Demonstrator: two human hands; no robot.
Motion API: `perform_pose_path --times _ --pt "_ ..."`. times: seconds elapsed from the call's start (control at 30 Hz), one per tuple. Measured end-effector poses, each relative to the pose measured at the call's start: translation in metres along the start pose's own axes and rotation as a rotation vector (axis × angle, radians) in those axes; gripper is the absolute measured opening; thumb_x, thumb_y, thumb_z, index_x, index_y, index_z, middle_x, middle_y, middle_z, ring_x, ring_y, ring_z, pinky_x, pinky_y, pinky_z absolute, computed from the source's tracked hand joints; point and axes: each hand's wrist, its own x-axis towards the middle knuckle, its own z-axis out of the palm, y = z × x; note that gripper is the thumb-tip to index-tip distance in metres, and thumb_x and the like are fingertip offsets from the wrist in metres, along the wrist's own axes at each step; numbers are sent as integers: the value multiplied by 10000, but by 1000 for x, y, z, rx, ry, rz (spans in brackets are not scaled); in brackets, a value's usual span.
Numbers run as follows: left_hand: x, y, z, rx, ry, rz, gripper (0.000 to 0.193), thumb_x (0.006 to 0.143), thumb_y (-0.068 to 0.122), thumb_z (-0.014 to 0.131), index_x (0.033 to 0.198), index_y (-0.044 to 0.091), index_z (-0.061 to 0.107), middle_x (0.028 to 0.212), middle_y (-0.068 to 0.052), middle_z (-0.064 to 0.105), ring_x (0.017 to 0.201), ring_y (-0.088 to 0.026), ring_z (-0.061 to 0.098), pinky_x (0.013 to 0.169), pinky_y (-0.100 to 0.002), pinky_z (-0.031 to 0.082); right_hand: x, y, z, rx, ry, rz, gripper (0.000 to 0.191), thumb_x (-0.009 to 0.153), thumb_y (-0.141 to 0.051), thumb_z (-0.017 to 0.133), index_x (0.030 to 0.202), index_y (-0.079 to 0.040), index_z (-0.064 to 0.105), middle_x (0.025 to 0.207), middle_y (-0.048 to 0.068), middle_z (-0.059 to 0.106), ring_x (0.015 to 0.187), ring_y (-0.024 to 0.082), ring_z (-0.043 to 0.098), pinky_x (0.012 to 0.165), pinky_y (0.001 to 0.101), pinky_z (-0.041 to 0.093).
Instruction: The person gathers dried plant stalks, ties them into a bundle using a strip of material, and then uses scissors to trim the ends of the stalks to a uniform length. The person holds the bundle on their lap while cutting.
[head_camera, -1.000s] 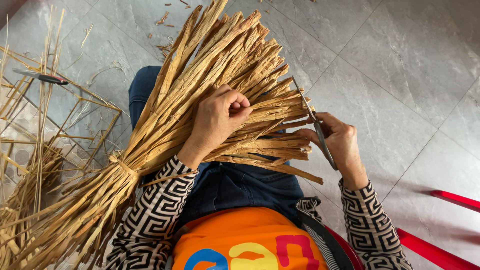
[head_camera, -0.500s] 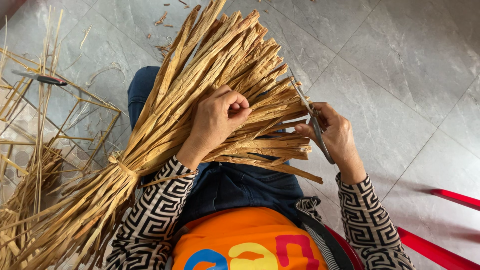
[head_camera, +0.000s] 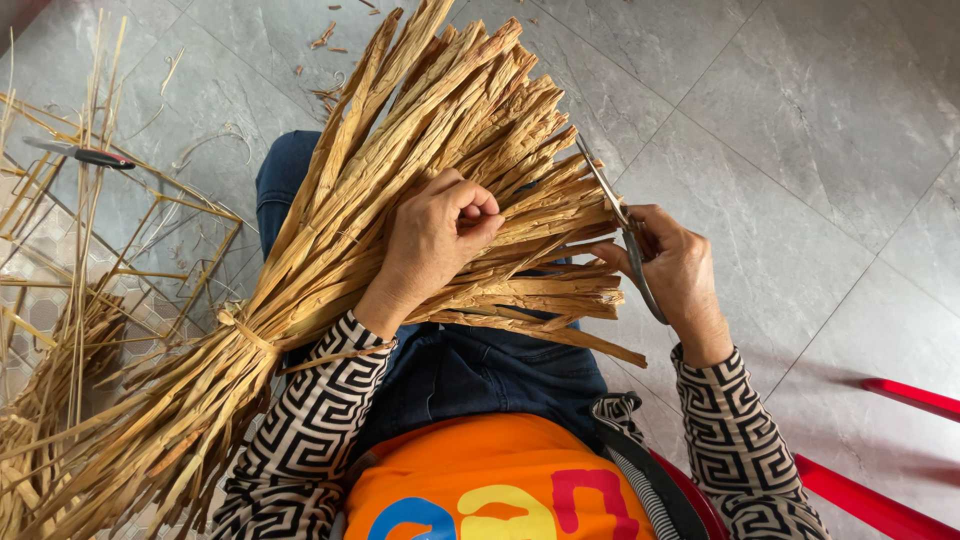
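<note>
Since a second ago, the scissors (head_camera: 618, 222) have risen along the straw ends and tilted inward. From the head view, my left hand (head_camera: 432, 236) closes on the straw bundle (head_camera: 380, 230), pinning it across my lap so the tips fan rightward — straight toward my right hand (head_camera: 678, 270), whose fingers are wrapped round the scissor handles, blades parted at the tips.

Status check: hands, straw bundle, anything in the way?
Left hand gripping the straw bundle across the lap. Right hand holds scissors, blades at the strand ends. Nothing blocking; loose straw on the floor to the left.
</note>
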Motion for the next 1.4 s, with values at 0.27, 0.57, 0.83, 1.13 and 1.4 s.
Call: perform_pose_path --times 0.27,0.57,0.83,1.13,1.4 --pt "0 -1 0 -5 -2 -10 154 877 127 821 895 86 674 894 14 625 814 -92 689 739 -224 628 -17 17 -2 26 61 -143 425 809 -244 884 1131 -21 718 779 21 722 657 36 654 544 202 517" --pt "-1 0 1 25 9 16 135 904 133 792 942 85 672 950 -8 616 794 -103 690 722 -248 624 -17 13 -7 58 92 -1 415 855 -216 872 1190 -53 689 749 23 688 625 77 604 535 246 487" --pt "-7 2 3 86 -29 90 109 917 103 754 995 86 678 1008 -18 635 760 -116 674 694 -260 591 -4 -48 -7 106 -24 -166 665 773 -192 908 1334 -75 570 969 56 697 736 132 613 630 286 533" --pt "-10 7 -11 110 128 101 104 992 77 733 1062 95 658 1096 -25 625 893 -124 669 782 -260 609 14 -77 -15 -202 -188 -286 548 895 -209 729 1413 -130 568 996 115 714 704 264 696 617 398 554" --pt "-5 -11 -54 673 436 128 540 951 215 857 1396 114 568 1466 -146 487 1377 -319 475 1187 -480 445 -15 -73 -45 -277 -275 -289 527 869 -191 715 1383 -147 606 935 120 720 719 283 701 656 400 566"
